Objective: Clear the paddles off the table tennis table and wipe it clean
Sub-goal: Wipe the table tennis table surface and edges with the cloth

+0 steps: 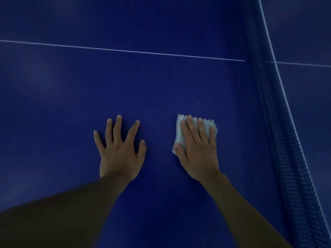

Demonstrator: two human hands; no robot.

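Near the middle of the view, a little toward four o'clock, I had the right hand [198, 151] laid flat on a small white folded terry cloth [179, 138], pressing it onto the dark blue table tennis table [125, 86]; its fingers [192, 127] were straight and only slightly apart, spread over the cloth rather than curled round it; I judged that the right hold for wiping, since a flat palm loads the rag evenly. At nine o'clock of it, the left hand [120, 151] rested on bare table, fingers splayed wide and holding nothing; I took it for a brace while I leaned in.

The cloth lay under the right fingers; its frayed far edge showed just past the fingertips at twelve o'clock, a pale strip showed at nine o'clock beside the index finger, and the thumb tip sat on its near left corner. The blue net [279, 122] ran close by at three o'clock; a thin white line [125, 51] crossed the table at twelve o'clock. No paddles were in view; I judged the wiping under way, with faint specks [208, 98] toward one o'clock not yet reached.
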